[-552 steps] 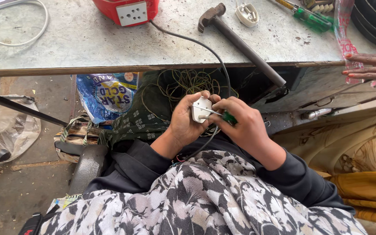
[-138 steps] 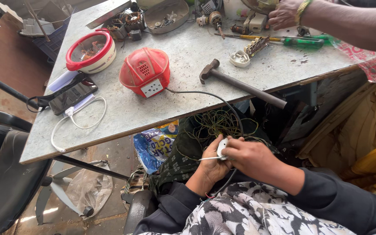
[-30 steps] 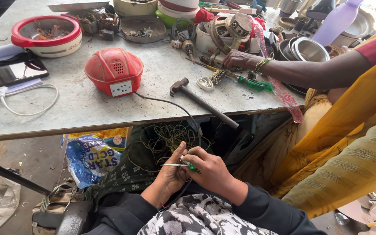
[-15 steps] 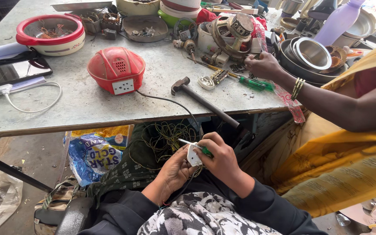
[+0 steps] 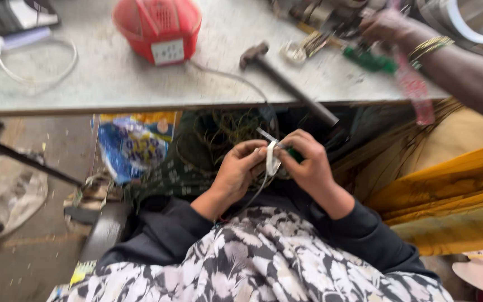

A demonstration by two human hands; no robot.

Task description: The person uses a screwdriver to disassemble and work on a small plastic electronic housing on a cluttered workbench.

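My left hand (image 5: 240, 170) grips a small white plug-like part (image 5: 272, 159) just below the table's front edge. A thin wire runs down from that part toward my lap. My right hand (image 5: 307, 163) is closed on a green-handled screwdriver (image 5: 293, 154), whose metal tip (image 5: 265, 135) sticks out up and left over the white part. Both hands meet over my lap, above a dark tangle of wire (image 5: 227, 128) under the table.
On the grey table (image 5: 113, 78) lie a red round socket box (image 5: 157, 28), a hammer (image 5: 286, 84), a white charger cable (image 5: 34, 53) and a green-handled tool (image 5: 370, 59). Another person's arm (image 5: 454, 61) reaches over the right side. A blue printed bag (image 5: 132, 146) hangs underneath.
The view has moved closer and lower onto my hands. My hands still hold the white part and screwdriver. The other person's hand has shifted along the table's right side.
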